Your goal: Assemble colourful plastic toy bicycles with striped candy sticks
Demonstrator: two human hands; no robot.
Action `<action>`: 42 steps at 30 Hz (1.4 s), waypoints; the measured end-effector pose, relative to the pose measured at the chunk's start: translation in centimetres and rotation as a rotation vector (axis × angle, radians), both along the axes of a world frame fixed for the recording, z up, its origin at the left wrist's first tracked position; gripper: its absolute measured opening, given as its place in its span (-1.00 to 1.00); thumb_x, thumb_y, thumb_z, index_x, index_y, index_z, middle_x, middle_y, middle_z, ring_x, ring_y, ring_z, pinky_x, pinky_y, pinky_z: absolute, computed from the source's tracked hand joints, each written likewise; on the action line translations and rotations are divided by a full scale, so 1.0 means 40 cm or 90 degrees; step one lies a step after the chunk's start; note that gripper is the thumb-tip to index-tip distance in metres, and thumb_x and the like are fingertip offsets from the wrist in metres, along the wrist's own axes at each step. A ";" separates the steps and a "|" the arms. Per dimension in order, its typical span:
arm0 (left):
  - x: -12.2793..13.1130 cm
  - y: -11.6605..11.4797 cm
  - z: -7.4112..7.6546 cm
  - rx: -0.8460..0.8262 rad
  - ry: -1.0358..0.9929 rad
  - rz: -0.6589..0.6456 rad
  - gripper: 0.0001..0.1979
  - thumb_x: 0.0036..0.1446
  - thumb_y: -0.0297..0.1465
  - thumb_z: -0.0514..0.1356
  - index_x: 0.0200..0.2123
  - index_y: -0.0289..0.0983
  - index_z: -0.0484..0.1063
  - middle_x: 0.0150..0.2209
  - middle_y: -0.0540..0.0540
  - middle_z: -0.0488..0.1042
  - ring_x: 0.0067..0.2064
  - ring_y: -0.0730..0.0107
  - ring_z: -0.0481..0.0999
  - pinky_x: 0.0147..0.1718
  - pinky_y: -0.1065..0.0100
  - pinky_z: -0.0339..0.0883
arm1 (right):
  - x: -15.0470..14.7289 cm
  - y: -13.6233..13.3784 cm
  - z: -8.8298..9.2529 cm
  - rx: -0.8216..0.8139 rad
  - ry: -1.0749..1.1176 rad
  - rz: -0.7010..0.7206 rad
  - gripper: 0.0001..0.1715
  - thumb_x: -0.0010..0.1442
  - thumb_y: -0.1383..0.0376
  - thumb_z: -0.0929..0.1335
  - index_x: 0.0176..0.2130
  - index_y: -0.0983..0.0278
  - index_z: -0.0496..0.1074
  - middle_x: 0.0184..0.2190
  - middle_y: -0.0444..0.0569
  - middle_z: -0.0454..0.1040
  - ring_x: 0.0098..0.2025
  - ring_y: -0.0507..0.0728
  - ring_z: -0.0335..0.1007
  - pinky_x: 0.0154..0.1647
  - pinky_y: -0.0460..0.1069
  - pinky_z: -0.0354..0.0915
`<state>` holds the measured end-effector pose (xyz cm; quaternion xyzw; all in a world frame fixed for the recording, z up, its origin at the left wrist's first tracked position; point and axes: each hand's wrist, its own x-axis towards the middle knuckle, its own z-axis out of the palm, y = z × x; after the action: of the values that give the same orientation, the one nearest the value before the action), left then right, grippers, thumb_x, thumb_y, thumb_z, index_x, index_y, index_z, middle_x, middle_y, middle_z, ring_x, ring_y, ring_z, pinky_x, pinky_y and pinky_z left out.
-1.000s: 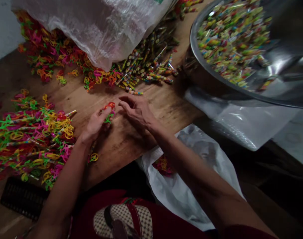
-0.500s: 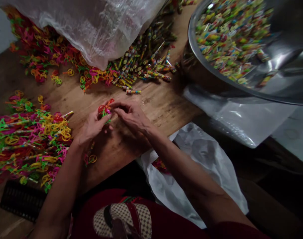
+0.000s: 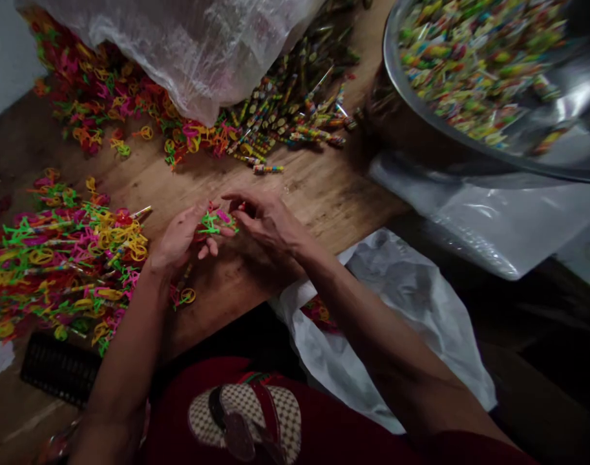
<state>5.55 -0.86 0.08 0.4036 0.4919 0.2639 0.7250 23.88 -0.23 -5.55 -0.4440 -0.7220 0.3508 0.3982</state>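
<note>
Plastic pieces [image 3: 210, 223], green and pink, lie in the left hand [image 3: 178, 237] left of the frame's centre, its fingers loosely holding them, more spread than half a second ago. The right hand [image 3: 268, 219] has narrowed fingers by a red bit [image 3: 242, 206]; I cannot tell if they grip it. Upper right, a metal basin [image 3: 397, 74] holds colourful wrapped tubes [image 3: 469, 77]; lower right, a white sack [image 3: 401, 284] contains reddish pieces [image 3: 318, 312].

Wooden table [image 3: 324, 194], bright plastic heap [image 3: 72, 258] at left, colourful pile [image 3: 115, 97] farther back, patterned tubes [image 3: 295, 116] beside it, black tray [image 3: 57, 368] near the heap
</note>
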 end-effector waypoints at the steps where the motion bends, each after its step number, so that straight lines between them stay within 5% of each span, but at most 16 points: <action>1: 0.001 0.000 -0.003 0.007 0.005 0.020 -0.58 0.24 -0.12 0.24 -0.07 -0.37 0.37 -0.40 -0.17 0.62 -0.67 0.46 0.46 -0.77 0.51 0.11 | 0.003 -0.003 0.008 0.051 -0.044 -0.029 -0.62 0.21 0.41 0.27 -0.01 0.28 0.50 -0.28 -0.03 0.57 -0.31 0.08 0.43 -0.21 -0.01 0.36; 6: 0.001 0.001 -0.018 -0.016 0.001 0.109 -0.81 0.28 -0.33 0.22 -0.18 -0.35 0.35 -0.39 -0.12 0.60 -0.60 0.49 0.50 -0.67 0.51 0.27 | 0.016 -0.012 0.032 0.098 -0.269 -0.199 -0.69 0.30 0.39 0.21 -0.13 0.31 0.52 -0.14 0.11 0.53 -0.23 0.17 0.44 -0.26 0.02 0.29; 10: -0.007 0.003 -0.021 -0.064 -0.035 0.130 -0.73 0.34 -0.23 0.14 -0.18 -0.36 0.37 -0.38 -0.17 0.60 -0.57 0.46 0.51 -0.65 0.50 0.29 | 0.025 -0.008 0.006 0.039 -0.351 -0.257 -0.69 0.31 0.37 0.23 -0.12 0.33 0.53 -0.12 0.14 0.53 -0.22 0.21 0.46 -0.27 0.04 0.29; 14: -0.007 0.011 -0.020 -0.104 -0.093 0.103 -0.52 0.37 -0.03 -0.05 -0.20 -0.34 0.37 -0.34 -0.24 0.61 -0.56 0.42 0.51 -0.65 0.47 0.26 | 0.024 -0.008 -0.017 0.063 -0.303 -0.228 -0.72 0.29 0.37 0.25 -0.13 0.30 0.53 -0.06 0.14 0.53 -0.19 0.22 0.48 -0.25 0.06 0.36; 17: -0.004 0.013 -0.021 -0.077 -0.067 0.074 -0.59 0.23 -0.03 0.15 -0.27 -0.31 0.37 -0.35 -0.22 0.61 -0.56 0.42 0.49 -0.65 0.47 0.23 | 0.021 -0.017 -0.004 0.128 -0.183 -0.264 -0.73 0.33 0.32 0.25 -0.12 0.25 0.52 -0.04 0.13 0.52 -0.10 0.21 0.49 -0.13 0.08 0.41; 22: 0.009 0.003 -0.020 0.029 0.194 -0.055 -0.78 -0.02 -0.35 0.34 -0.30 -0.33 0.50 -0.54 0.00 0.51 -0.65 0.56 0.34 -0.68 0.52 0.04 | 0.015 -0.021 0.028 0.074 -0.011 -0.050 -0.61 0.31 0.22 0.34 0.11 0.22 0.43 -0.10 0.02 0.58 -0.26 0.08 0.47 -0.21 0.00 0.42; 24: 0.014 0.002 -0.018 0.066 0.246 -0.080 -0.81 -0.01 -0.34 0.31 -0.30 -0.32 0.54 -0.56 0.05 0.47 -0.64 0.58 0.31 -0.66 0.52 0.06 | 0.015 -0.018 0.031 0.025 0.018 0.038 -0.70 0.29 0.27 0.34 0.00 0.23 0.51 -0.20 -0.03 0.60 -0.29 0.06 0.46 -0.23 -0.02 0.39; 27: 0.018 0.003 -0.015 0.100 0.258 -0.039 -0.81 -0.05 -0.35 0.33 -0.32 -0.30 0.54 -0.58 0.09 0.42 -0.62 0.60 0.27 -0.63 0.53 0.08 | 0.017 -0.026 0.033 -0.029 0.076 0.037 -0.80 0.27 0.34 0.32 -0.24 0.25 0.58 -0.31 -0.06 0.60 -0.24 0.08 0.50 -0.17 -0.01 0.38; 35: 0.020 -0.011 -0.015 0.072 0.205 0.070 -0.75 -0.12 -0.31 0.38 -0.35 -0.30 0.52 -0.63 0.12 0.31 -0.66 0.64 0.16 -0.70 0.54 -0.05 | -0.007 -0.083 0.046 -0.128 0.178 -0.111 -0.90 0.22 0.26 0.36 -0.29 0.24 0.47 -0.44 -0.13 0.49 -0.47 0.00 0.41 -0.45 -0.08 0.30; 39: 0.025 -0.001 -0.016 0.005 0.010 0.133 -0.65 -0.27 -0.32 0.46 -0.39 -0.35 0.50 -0.51 0.02 0.47 -0.56 0.58 0.35 -0.62 0.54 0.21 | -0.026 -0.088 0.064 -0.202 0.231 -0.059 -0.82 0.25 0.18 0.34 -0.28 0.25 0.44 -0.51 -0.19 0.43 -0.55 -0.02 0.34 -0.54 -0.10 0.24; 42: 0.033 -0.001 -0.025 -0.019 -0.101 0.239 -0.69 -0.24 -0.34 0.45 -0.43 -0.33 0.43 -0.50 0.04 0.48 -0.53 0.55 0.42 -0.60 0.52 0.33 | -0.010 -0.060 0.069 -0.087 0.122 -0.068 -0.78 0.29 0.17 0.33 -0.29 0.25 0.48 -0.44 -0.13 0.48 -0.47 0.01 0.34 -0.45 -0.07 0.25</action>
<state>6.88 -0.91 -0.90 0.2719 0.5035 0.4178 0.7057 23.47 -2.61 -2.80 -0.4725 -0.6299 0.4185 0.4525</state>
